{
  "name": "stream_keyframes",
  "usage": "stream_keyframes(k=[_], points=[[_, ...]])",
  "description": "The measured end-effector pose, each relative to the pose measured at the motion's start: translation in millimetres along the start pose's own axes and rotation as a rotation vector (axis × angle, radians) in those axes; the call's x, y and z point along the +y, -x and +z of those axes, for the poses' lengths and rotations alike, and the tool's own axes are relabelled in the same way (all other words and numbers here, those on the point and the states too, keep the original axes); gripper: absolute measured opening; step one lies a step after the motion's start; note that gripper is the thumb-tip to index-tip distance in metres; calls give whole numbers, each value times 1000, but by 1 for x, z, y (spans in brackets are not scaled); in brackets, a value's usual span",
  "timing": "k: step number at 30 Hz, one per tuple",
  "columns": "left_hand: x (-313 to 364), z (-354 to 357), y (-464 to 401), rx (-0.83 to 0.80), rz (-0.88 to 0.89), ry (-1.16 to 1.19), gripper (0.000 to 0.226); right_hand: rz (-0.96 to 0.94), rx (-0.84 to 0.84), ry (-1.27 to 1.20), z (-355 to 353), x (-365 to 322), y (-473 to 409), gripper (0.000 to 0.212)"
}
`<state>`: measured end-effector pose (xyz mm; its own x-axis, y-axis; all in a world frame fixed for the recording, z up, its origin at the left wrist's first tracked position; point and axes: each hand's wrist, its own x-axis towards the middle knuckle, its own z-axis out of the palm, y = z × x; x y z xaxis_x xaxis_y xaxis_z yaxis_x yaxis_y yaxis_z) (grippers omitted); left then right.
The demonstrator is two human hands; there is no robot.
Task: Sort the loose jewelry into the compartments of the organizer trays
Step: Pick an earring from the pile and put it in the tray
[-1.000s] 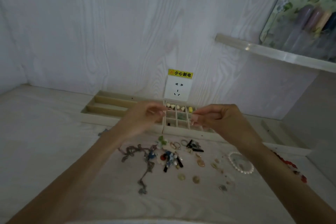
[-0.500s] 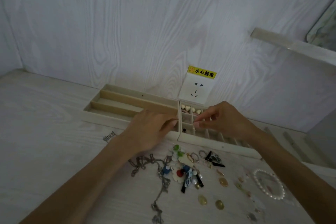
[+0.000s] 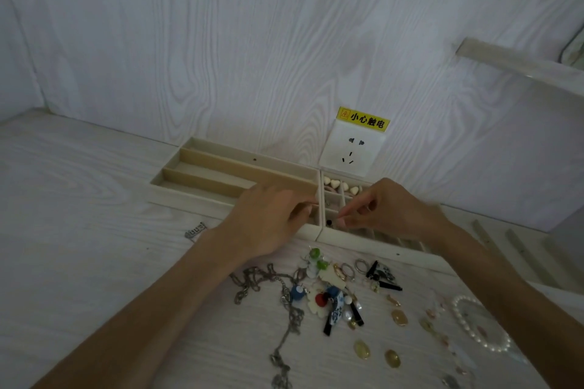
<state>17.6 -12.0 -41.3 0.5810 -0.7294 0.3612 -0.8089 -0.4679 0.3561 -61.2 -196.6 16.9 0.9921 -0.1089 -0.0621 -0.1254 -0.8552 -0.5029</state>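
A pale wood-grain tabletop [image 3: 79, 199] is backed by a matching wall. Two organizer trays [image 3: 221, 174] are set against it, within reach. Loose jewelry [image 3: 328, 297] is heaped just before them for picking. Both hands are held over the compartments: the left hand [image 3: 268, 224] curled, its contents unclear; the right hand [image 3: 388, 208] pinching something too small to name.

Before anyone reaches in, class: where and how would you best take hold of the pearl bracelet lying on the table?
Pinch the pearl bracelet at its near-left arc, coming from above. It lies flat as an open loop, so a finger can probably slip inside the ring and a thumb outside. That arc looks clear; small pieces crowd its other edges.
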Motion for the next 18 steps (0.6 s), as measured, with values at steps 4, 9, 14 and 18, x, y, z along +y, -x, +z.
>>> stream_keyframes(k=[4,9,14,18], points=[[-1,0,-1,-5,1,14,28,3,54,61,6,3,-2,6],[-2,1,-1,47,33,11,33,2,89,123,11,4,0,6],[-4,2,-2,63,53,-7,33,-11,67,179,13,1,-1,10],[-4,2,-2,63,59,-11,32,24,82,232,14,-2,-1,14]])
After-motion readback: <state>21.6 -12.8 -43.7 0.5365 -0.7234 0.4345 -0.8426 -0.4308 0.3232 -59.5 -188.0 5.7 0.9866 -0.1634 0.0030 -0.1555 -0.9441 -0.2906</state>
